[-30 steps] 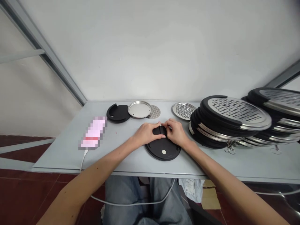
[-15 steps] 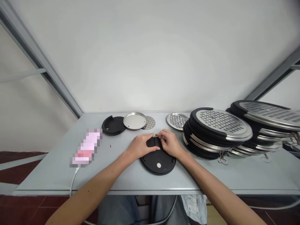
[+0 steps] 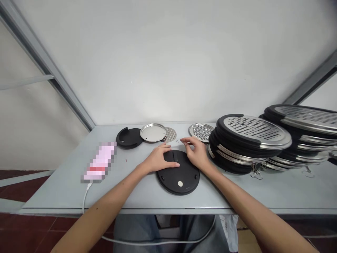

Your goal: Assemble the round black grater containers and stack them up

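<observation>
A round black disc (image 3: 179, 175) lies on the table in front of me, with a slot near its far edge and a pale round spot near its near edge. My left hand (image 3: 158, 159) grips its left far side, thumb lying on top and fingers bent over the rim. Just beyond the disc's far edge, my right hand (image 3: 196, 151) is closed in a pinch on a thin metal wire ring (image 3: 179, 141); the fingertips hide part of it. The heel of that hand is close to the disc's right side.
Behind my hands lie a black holder (image 3: 129, 137), a shiny metal plate (image 3: 153, 133), a perforated disc (image 3: 170, 134) and a grater plate (image 3: 200, 130). Tall stacks of black-rimmed graters (image 3: 252, 131) stand at right. A blurred phone (image 3: 101, 161) with a cable lies left.
My right hand has moved a little up and away from the disc's far edge, and the wire ring now shows at its fingertips. My left hand stays on the disc; the view has shifted slightly.
</observation>
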{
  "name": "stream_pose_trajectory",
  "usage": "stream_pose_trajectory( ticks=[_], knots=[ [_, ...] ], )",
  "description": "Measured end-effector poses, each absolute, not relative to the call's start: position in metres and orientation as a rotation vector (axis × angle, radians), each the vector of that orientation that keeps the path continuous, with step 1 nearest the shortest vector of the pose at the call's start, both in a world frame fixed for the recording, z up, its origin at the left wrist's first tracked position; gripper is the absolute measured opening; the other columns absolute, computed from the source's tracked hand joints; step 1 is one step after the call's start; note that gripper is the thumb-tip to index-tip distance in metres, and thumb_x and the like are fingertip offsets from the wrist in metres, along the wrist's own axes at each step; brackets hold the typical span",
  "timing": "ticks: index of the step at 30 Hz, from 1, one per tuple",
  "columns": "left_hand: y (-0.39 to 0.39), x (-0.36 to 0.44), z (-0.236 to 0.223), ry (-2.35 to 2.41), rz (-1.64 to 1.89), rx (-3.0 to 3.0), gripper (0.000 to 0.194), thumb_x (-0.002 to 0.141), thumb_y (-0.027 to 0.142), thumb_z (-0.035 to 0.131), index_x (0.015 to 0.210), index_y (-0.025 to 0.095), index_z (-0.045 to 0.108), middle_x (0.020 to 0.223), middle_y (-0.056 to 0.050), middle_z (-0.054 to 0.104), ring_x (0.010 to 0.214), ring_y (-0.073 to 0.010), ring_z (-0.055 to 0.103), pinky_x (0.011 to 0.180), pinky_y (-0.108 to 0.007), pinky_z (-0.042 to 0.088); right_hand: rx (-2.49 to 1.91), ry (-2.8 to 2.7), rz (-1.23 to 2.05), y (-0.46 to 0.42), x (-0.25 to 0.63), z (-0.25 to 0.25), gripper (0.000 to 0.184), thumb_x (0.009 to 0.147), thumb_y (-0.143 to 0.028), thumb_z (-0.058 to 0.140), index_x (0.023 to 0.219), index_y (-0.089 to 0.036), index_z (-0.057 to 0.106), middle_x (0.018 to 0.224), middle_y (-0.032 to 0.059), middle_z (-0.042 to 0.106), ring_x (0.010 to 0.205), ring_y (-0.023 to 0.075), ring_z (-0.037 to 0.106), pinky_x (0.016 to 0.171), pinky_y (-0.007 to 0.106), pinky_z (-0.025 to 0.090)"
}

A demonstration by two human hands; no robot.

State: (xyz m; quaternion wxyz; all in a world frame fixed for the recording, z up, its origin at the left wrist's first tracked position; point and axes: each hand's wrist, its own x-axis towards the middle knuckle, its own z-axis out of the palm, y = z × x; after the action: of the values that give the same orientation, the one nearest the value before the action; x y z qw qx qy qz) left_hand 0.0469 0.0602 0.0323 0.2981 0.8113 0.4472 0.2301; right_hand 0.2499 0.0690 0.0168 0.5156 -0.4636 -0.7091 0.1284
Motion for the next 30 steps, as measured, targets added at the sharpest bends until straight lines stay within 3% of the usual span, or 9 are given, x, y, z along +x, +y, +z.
stream_pose_trajectory(
  ticks=[4,8,15,18,22,30],
  knots=[
    [0.057,0.05,0.04,1.189,0.698,1.974,0.07,0.058,0.048,0.082,0.117,0.016,0.063,0.127,-0.013,0.061,0.124,-0.0319,0.051,0.106,-0.045,0.04,-1.062,-1.675,0.286,0.067,0.245,0.016,0.018,0.089,-0.021,0.05,0.096,-0.019,0.067,0.09,0.0064,0.068,0.084,0.0191,0.063,0.075,0.034,0.052],
    [0.053,0.05,0.049,1.181,0.786,1.855,0.071,0.056,0.042,0.085,0.117,0.018,0.06,0.125,-0.01,0.06,0.117,-0.0294,0.055,0.101,-0.042,0.044,-1.005,-1.569,0.257,0.066,0.246,0.023,0.017,0.088,-0.024,0.053,0.098,-0.021,0.067,0.094,0.0061,0.068,0.087,0.0195,0.063,0.077,0.035,0.052],
    [0.041,0.044,0.083,1.213,1.009,1.974,0.06,0.06,0.03,0.084,0.111,0.023,0.052,0.111,-0.004,0.065,0.108,-0.0246,0.061,0.091,-0.038,0.05,-0.892,-1.365,0.216,0.063,0.251,0.032,0.014,0.087,-0.026,0.058,0.098,-0.022,0.066,0.093,0.0061,0.067,0.09,0.021,0.064,0.083,0.04,0.051],
    [0.032,0.045,0.097,1.259,1.143,2.244,0.048,0.071,0.018,0.076,0.112,0.025,0.052,0.112,-0.002,0.065,0.106,-0.022,0.062,0.094,-0.037,0.049,-0.869,-1.386,0.082,0.056,0.25,0.034,0.014,0.086,-0.024,0.059,0.097,-0.023,0.067,0.091,0.0056,0.066,0.086,0.0214,0.063,0.082,0.041,0.051],
    [0.025,0.05,0.105,1.318,1.029,2.478,0.042,0.079,0.009,0.064,0.117,0.024,0.052,0.113,-0.003,0.066,0.104,-0.022,0.064,0.09,-0.038,0.051,-0.842,-1.443,0.062,0.05,0.246,0.036,0.014,0.085,-0.021,0.059,0.096,-0.024,0.067,0.088,0.0049,0.067,0.082,0.0208,0.063,0.077,0.039,0.051],
    [0.026,0.06,0.105,1.365,1.0,2.551,0.046,0.078,0.009,0.067,0.121,0.023,0.055,0.117,-0.005,0.067,0.107,-0.0229,0.063,0.093,-0.041,0.052,-0.83,-1.428,0.067,0.049,0.247,0.04,0.014,0.086,-0.02,0.059,0.096,-0.024,0.067,0.089,0.0046,0.067,0.082,0.0207,0.063,0.076,0.038,0.051]
  ],
)
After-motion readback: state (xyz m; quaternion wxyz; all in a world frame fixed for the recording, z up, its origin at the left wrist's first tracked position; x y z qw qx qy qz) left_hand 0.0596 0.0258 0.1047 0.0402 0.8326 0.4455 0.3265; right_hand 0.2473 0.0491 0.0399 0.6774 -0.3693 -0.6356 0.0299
